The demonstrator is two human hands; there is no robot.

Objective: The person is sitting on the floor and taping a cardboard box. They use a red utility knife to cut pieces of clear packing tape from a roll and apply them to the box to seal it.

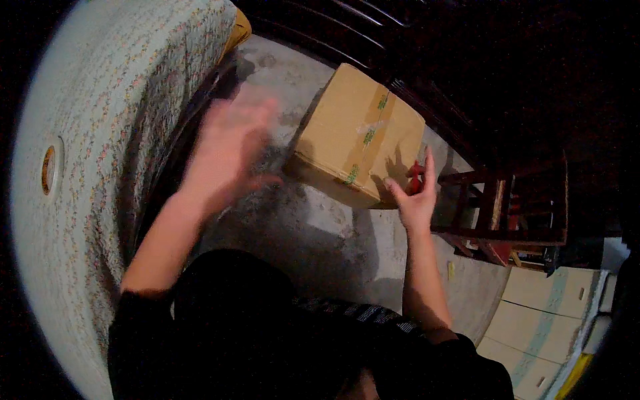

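Just off the near right corner of the cardboard box (353, 137), the right grip (417, 208) stands with thumb and forefinger spread wide, and a red object (416, 180) peeks out at the fingers, perhaps scissor handles; whether it is held, I cannot tell! Across the way, the left grip (230, 143) is a blur, fingers wide, nothing seen in them, well apart from the box. And that box sits at an angle on the grey concrete floor (467, 293), its top seam closed under brown tape (369, 137) with green print. Stiff walls, by the look of it, though the board would likely crease under a hard squeeze; the tape should be the slick part. Weight? Contents hidden, so allow for heavy. Best hold, I'd say: low on two opposite sides, palms flat, fingers under the bottom edges. Farther out, a floral-patterned cover (87, 100) drapes on the left, while a wooden stool (497, 203) stands near on the right, probably crowding that side.
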